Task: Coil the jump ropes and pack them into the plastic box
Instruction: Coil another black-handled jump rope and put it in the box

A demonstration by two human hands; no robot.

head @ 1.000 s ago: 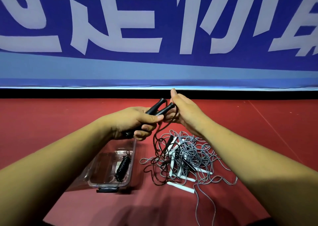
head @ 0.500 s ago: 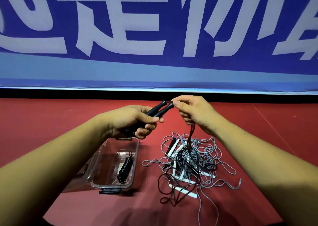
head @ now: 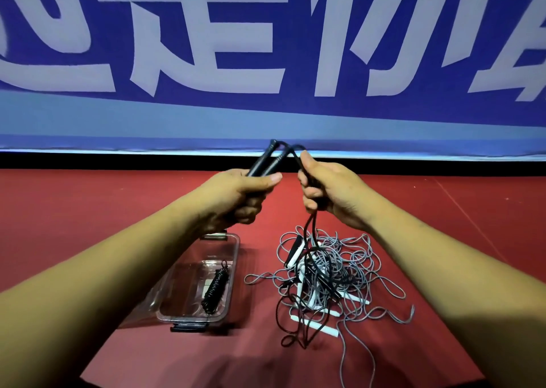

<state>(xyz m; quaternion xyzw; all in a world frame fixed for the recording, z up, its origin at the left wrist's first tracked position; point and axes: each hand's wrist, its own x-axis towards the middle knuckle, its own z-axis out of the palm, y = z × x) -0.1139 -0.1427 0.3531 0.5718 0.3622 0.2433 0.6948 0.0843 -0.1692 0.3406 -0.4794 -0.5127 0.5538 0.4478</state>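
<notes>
Head view: the left hand (head: 236,198) has its fingers (head: 267,178) clamped round the 2 black handles (head: 266,158) of 1 jump rope, held side by side and tilted up and away. The right hand (head: 334,192) has its fingers closed on the black cord (head: 310,230) just beside the handle tips. From that grip the cord drops straight into the tangled pile (head: 339,272) of grey and black ropes with white handles (head: 322,327) on the red surface (head: 88,210).

The plastic box (head: 236,250) sits open to the left of the pile, below the left forearm. It holds 1 coiled black rope (head: 215,288). A blue banner (head: 266,47) fills the background.

I judge the step in hand to be the start of coiling this black rope. The main risk is the tangle. The black cord runs through grey loops, so pulling it up may drag other ropes along or tighten a knot. A loop could also snag a white handle and fling it toward the box. A slack right-hand grip would let the first turns spring loose, since the cord looks stiff and springy.
</notes>
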